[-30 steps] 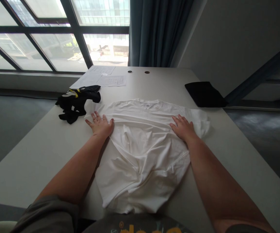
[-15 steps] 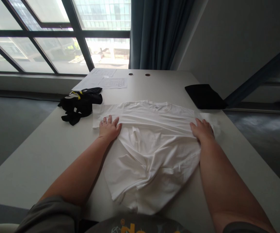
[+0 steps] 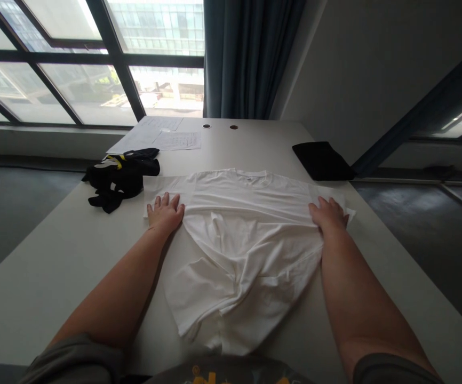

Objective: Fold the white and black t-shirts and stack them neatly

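A white T-shirt [image 3: 231, 240] lies on the white table [image 3: 95, 256] in front of me, its collar at the far side. The upper part is fairly flat, while the lower part is wrinkled and bunched towards me. My left hand [image 3: 165, 213] rests flat on the left sleeve with its fingers spread. On the other side my right hand [image 3: 329, 214] lies on the right sleeve, fingers extended and a little apart. A corner of cloth sticks out past the outer edge of that hand.
Black cloth items with yellow and white parts [image 3: 122, 176] lie left of the shirt. Papers [image 3: 175, 140] lie at the far left, near two round holes in the tabletop. A flat black item [image 3: 323, 160] sits at the far right. Windows and a blue curtain [image 3: 251, 58] stand behind.
My view has shifted slightly, so things appear a little further left. The right sleeve looks flatter, and my right hand has moved slightly over it. My left hand stays on the left sleeve.
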A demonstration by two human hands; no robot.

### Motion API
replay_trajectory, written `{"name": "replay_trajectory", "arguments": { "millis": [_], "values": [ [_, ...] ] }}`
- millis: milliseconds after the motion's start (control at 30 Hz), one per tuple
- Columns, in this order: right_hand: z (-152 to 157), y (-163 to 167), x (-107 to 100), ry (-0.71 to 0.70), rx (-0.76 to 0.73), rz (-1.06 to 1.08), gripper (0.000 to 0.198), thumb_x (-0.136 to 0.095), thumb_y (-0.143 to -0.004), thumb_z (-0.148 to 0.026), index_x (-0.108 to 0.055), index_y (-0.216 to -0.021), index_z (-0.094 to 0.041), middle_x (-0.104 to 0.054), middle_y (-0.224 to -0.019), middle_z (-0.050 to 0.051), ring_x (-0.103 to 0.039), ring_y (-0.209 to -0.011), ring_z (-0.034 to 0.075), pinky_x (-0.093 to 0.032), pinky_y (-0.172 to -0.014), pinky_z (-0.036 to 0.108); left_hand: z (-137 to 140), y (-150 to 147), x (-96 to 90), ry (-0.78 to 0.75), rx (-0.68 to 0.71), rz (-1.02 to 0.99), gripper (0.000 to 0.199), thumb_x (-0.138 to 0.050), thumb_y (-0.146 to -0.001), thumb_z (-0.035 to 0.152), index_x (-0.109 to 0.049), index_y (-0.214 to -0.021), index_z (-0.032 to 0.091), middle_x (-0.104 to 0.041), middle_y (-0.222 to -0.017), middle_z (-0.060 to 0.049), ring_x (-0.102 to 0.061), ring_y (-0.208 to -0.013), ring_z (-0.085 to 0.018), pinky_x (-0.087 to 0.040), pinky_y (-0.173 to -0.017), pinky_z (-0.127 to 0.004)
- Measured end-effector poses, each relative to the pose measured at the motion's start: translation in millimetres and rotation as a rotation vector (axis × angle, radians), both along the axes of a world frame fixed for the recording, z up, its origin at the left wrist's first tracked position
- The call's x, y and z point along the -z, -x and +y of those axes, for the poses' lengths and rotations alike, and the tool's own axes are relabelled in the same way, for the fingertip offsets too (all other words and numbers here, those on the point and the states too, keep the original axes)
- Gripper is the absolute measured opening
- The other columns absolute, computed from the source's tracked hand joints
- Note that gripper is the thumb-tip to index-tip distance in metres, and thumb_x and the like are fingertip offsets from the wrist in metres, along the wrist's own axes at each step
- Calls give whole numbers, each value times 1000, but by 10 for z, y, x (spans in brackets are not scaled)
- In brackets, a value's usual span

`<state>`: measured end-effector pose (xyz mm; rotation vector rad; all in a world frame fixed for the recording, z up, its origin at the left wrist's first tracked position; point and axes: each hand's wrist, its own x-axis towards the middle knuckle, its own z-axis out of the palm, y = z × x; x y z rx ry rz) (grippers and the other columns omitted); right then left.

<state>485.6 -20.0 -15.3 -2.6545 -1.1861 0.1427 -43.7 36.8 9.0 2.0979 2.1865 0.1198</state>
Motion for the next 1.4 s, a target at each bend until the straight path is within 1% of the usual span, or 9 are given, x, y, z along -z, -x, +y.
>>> {"name": "replay_trajectory", "arguments": {
  "millis": [200, 400, 633, 767, 900, 1033, 1100, 1233, 1400],
  "values": [
    [-41, -74, -14, 47, -46, -10, 68, -40, -101, -60, -46, -160, -27, -26, -172, 13, -26, -156, 37, -19, -125, 66, -43, 160, 1, 12, -24, 21, 68, -28, -102, 56, -40, -162, 27, -27, -174, -11, -25, -160, -33, -21, -128, -63],
    [-312, -418, -16, 92, -92, -65, 65, -40, -106, -48, -45, -160, -14, -31, -169, 22, -29, -157, 33, -24, -127, 44, -197, 397, 5, 57, -25, 63, 75, -25, -102, 56, -31, -166, 18, -20, -175, -14, -20, -162, -33, -21, -129, -59],
    [-400, -257, -159, 42, 10, -126, 64, -43, -104, -53, -48, -158, -19, -28, -167, 25, -28, -154, 43, -25, -121, 64, -201, 324, -35, 6, -87, 87, 70, -27, -103, 52, -40, -162, 16, -25, -173, -18, -23, -160, -38, -16, -125, -72],
    [-301, 88, -141, -78, -208, -253, 60, -43, -104, -49, -52, -155, -20, -26, -170, 20, -28, -154, 40, -27, -122, 63, -225, 182, -17, -151, 68, 76, 62, -27, -106, 47, -47, -158, 20, -32, -171, -15, -28, -159, -35, -13, -127, -70],
    [-214, 436, 6, 15, -478, -178, 59, -41, -103, -51, -51, -156, -27, -42, -164, 13, -39, -148, 38, -32, -119, 65, -214, 92, 53, -36, 258, 46, 60, -27, -107, 50, -41, -162, 28, -27, -174, -10, -24, -161, -34, -21, -128, -63],
    [-168, 469, 67, 51, -536, -155, 60, -38, -104, -55, -48, -158, -31, -33, -170, 9, -33, -153, 36, -28, -121, 65, -173, 99, 87, 3, 262, 52, 59, -26, -108, 51, -39, -163, 34, -24, -175, -5, -21, -162, -35, -21, -128, -62],
    [-163, 299, 34, 22, -447, -149, 62, -40, -103, -55, -51, -157, -26, -33, -169, 13, -33, -153, 35, -30, -122, 58, -162, 112, 85, 6, 238, 49, 59, -26, -108, 52, -38, -163, 36, -24, -175, -3, -20, -162, -35, -20, -128, -64],
    [-240, -213, -92, 13, -50, -64, 62, -39, -103, -45, -53, -154, -13, -47, -155, 24, -45, -142, 35, -36, -117, 50, -154, 122, 85, 7, 223, 35, 60, -27, -107, 53, -39, -162, 35, -25, -175, -2, -20, -162, -35, -20, -128, -64],
    [-413, -507, -240, -42, 396, -32, 55, -59, -92, -40, -66, -143, -20, -51, -146, 26, -45, -133, 42, -41, -102, 55, -136, 135, 109, -10, 222, 18, 58, -30, -107, 52, -43, -161, 35, -28, -174, -2, -23, -161, -34, -20, -128, -62]
  ]
}}
